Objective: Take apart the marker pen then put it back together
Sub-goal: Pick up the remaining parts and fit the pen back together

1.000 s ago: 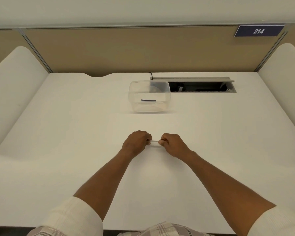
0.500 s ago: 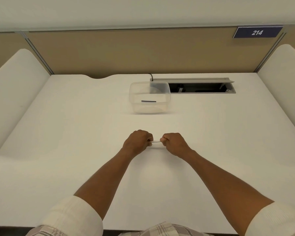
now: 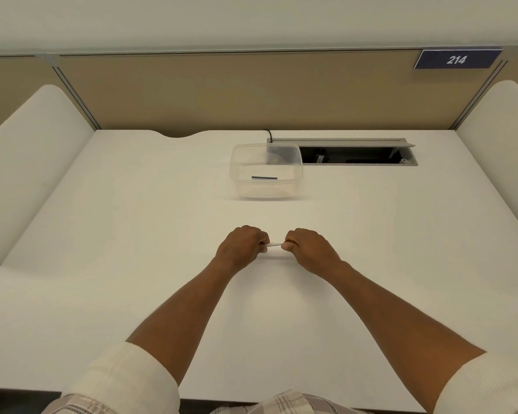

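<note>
A white marker pen (image 3: 274, 244) lies level between my two fists, just above the white desk (image 3: 132, 264). Only a short white stretch of it shows; both ends are hidden inside my hands. My left hand (image 3: 242, 245) is closed around its left end and my right hand (image 3: 309, 247) around its right end, knuckles up. A thin dark stick (image 3: 264, 177), a part that I cannot identify, lies in the clear plastic tub (image 3: 293, 171) farther back on the desk.
Behind the tub an open cable hatch (image 3: 356, 155) is cut into the desk, with a black cable (image 3: 269, 134) beside it. White side dividers (image 3: 27, 162) and a tan back panel (image 3: 251, 94) fence the desk.
Both hands have stayed on the pen at the same spot. The visible white stretch between them looks slightly longer than a second ago.
</note>
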Demonstrator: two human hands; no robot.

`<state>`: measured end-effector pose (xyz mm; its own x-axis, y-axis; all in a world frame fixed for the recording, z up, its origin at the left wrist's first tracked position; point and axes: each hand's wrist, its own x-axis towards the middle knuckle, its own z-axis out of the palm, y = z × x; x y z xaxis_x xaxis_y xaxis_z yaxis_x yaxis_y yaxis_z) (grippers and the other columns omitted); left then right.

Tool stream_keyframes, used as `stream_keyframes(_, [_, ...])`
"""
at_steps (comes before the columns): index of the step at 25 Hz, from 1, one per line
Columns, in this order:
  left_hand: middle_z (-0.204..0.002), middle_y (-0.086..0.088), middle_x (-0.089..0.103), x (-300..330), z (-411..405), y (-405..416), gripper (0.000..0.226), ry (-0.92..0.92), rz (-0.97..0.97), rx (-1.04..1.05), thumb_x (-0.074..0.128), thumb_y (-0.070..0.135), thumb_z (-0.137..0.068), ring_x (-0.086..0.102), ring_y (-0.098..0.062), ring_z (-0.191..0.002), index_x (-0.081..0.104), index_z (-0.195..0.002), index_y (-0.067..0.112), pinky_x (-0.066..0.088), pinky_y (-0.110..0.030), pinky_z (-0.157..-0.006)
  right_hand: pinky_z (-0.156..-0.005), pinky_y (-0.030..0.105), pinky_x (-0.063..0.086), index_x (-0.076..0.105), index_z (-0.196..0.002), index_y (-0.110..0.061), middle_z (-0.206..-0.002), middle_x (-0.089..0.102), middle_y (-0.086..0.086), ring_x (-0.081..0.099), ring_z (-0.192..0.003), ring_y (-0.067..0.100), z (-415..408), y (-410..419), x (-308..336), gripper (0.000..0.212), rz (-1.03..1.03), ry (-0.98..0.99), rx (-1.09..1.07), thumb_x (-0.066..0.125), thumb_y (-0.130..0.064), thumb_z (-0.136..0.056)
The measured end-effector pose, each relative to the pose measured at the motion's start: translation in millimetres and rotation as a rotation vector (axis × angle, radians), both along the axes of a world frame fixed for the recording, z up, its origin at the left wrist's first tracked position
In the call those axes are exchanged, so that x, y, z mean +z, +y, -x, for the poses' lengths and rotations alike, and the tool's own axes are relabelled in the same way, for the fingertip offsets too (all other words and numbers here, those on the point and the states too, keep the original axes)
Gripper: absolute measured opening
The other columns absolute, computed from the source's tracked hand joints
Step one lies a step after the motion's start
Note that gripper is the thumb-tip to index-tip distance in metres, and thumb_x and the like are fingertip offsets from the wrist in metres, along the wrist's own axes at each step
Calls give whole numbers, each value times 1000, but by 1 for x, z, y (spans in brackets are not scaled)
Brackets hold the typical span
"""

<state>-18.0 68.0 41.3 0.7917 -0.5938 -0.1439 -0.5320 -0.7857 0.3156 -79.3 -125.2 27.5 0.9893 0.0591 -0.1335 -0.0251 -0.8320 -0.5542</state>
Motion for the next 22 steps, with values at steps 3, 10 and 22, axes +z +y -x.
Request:
stream_keyframes(3, [-90, -7, 67, -1, 2, 0, 16, -23, -15, -36, 54, 19, -96, 59, -29, -84, 69, -101, 15, 48, -39, -69, -68, 40, 44, 58, -87, -16, -83, 56, 0, 53, -78, 23, -1, 0, 3, 24, 91, -92, 26, 49, -33, -100])
stream_keyframes(10, [-90, -1, 66, -1, 3, -1, 8, -36, 14, 2, 66, 21, -87, 59, -25, -83, 65, -94, 16, 43, -32, -66, -61, 37, 40, 55, -68, -7, -66, 55, 7, 46, -64, 22, -1, 12, 2, 36, -162, 90, -165, 48, -24, -99])
stream_keyframes(22, [-89, -1, 64, -2, 0, 3, 6, -104, 12, 2, 64, 21, -90, 58, -26, -80, 62, -93, 16, 45, -35, -65, -60, 24, 43, 64, -81, -19, -78, 65, -4, 51, -61, 3, -4, -2, -9, 15, -430, 33, -240, 57, -18, -94])
